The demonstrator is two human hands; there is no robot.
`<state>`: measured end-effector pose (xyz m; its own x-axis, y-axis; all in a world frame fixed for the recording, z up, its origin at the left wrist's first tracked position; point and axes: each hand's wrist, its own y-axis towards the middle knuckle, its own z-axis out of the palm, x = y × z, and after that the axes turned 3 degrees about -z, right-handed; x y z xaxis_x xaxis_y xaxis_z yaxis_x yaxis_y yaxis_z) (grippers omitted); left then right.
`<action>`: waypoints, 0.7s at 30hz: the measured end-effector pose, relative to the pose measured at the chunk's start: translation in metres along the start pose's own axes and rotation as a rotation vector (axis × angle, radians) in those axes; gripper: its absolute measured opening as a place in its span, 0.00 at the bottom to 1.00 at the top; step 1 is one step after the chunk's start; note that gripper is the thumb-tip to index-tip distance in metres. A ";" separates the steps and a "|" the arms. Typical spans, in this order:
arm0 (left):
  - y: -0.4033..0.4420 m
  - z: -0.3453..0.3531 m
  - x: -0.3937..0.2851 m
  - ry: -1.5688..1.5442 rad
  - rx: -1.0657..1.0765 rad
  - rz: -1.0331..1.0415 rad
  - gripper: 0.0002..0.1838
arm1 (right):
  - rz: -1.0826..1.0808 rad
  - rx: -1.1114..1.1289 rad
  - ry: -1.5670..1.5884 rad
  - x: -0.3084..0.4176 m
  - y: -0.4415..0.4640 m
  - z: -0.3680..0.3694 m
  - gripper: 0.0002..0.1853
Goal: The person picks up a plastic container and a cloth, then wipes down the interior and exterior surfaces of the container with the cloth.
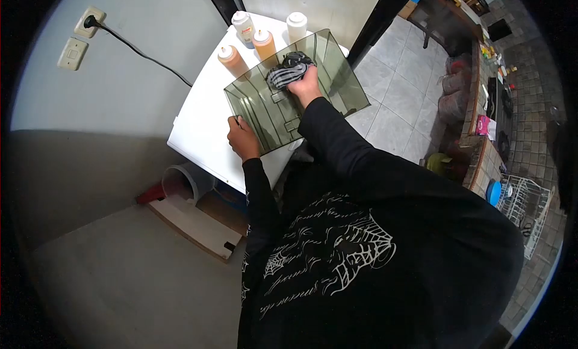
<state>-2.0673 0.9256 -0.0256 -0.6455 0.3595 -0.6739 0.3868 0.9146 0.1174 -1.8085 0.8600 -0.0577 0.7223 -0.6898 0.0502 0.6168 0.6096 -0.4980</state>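
A clear, green-tinted plastic bin [265,111] is tilted over the white surface [201,117]. My left hand [244,137] grips its near left edge, fingers wrapped round the rim. Inside the bin, my right hand [306,86] is closed on a black-and-white checkered cloth [283,76], which lies against the far inner side. Just beyond the bin, several squeeze bottles stand on the white surface: an orange one [232,61], another orange one [264,43], a white-capped one with a label [244,29] and a pale one [297,26].
A black plug and cord [135,50] run along the left wall. Below the white surface are a round translucent container [180,183] and a board [195,225]. On the right, a tiled counter holds a dish rack [530,207] and a blue round item [494,193].
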 end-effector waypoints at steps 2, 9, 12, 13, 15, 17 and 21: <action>0.000 0.002 0.000 0.036 -0.011 -0.018 0.11 | -0.034 0.052 -0.036 -0.001 -0.019 0.022 0.20; 0.000 0.004 0.003 0.020 -0.019 0.025 0.12 | -0.323 -0.013 0.153 0.019 -0.032 0.046 0.28; 0.001 0.005 0.006 0.009 -0.014 0.028 0.13 | -0.417 -0.220 0.177 0.021 -0.039 0.048 0.28; 0.002 0.006 0.007 0.008 -0.013 0.033 0.13 | -0.410 -0.289 0.169 0.021 -0.039 0.047 0.26; 0.003 0.007 0.009 -0.010 -0.022 0.052 0.13 | -0.390 -0.429 0.153 0.021 -0.038 0.044 0.22; 0.003 0.005 0.007 -0.008 -0.014 0.045 0.13 | -0.443 -0.180 0.171 0.018 -0.026 0.038 0.20; 0.001 0.004 0.009 -0.069 -0.031 0.098 0.12 | -0.543 -0.221 -0.045 0.006 -0.021 0.043 0.31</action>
<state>-2.0700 0.9288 -0.0342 -0.5584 0.4349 -0.7064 0.4249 0.8813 0.2068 -1.8036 0.8594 -0.0099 0.3365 -0.8603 0.3829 0.8258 0.0741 -0.5591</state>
